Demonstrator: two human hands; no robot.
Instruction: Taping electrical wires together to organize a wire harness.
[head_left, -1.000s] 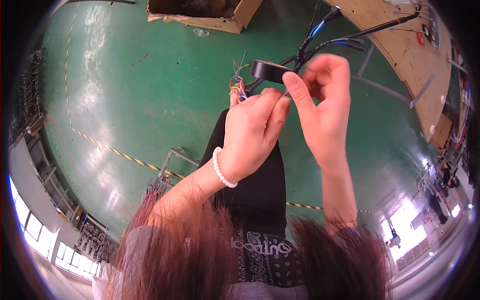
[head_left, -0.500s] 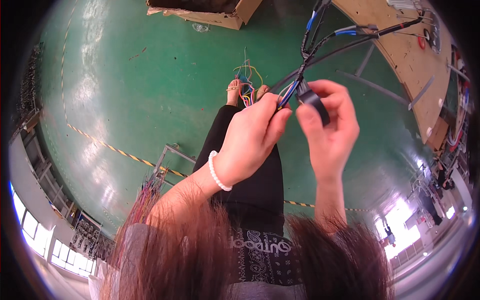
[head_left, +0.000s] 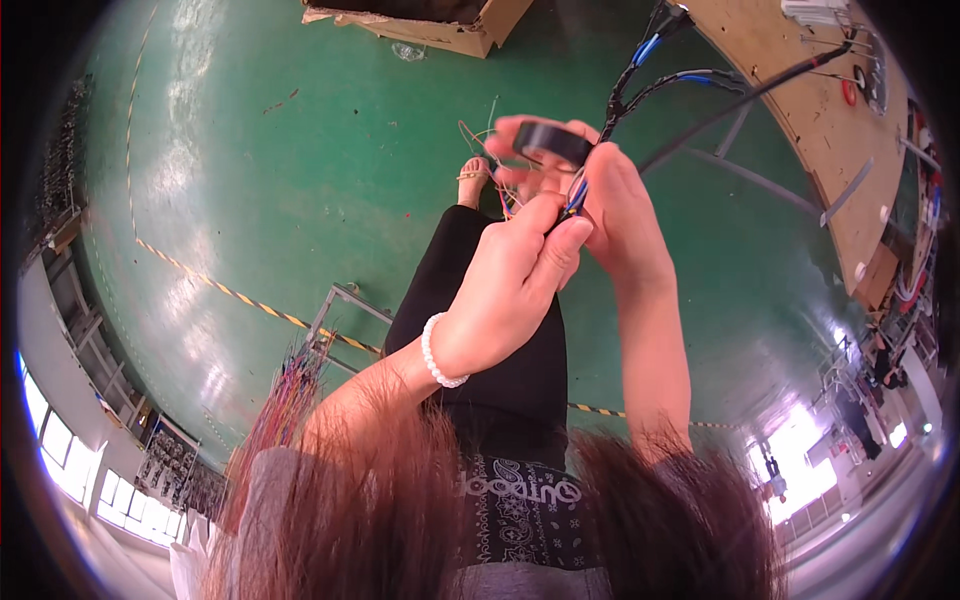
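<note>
Left hand [head_left: 510, 265] — fingers pinching wire bundle [head_left: 578, 196]. Right hand [head_left: 628, 205] curls round bundle's far side, black tape roll [head_left: 556, 146] at its fingers, grip unclear — blurred. Dark garment [head_left: 520, 535] bears pale lettering [head_left: 548, 490].

Tape roll [head_left: 547, 143], black, one o'clock: blurred. Right hand [head_left: 624, 205]: fingers blurred. Wire bundle [head_left: 580, 193]: partly hidden inside left hand [head_left: 508, 260]. Cardboard box [head_left: 462, 40], twelve o'clock: cut off by upper edge. Distant shape [head_left: 773, 471], four o'clock: too small to tell.
</note>
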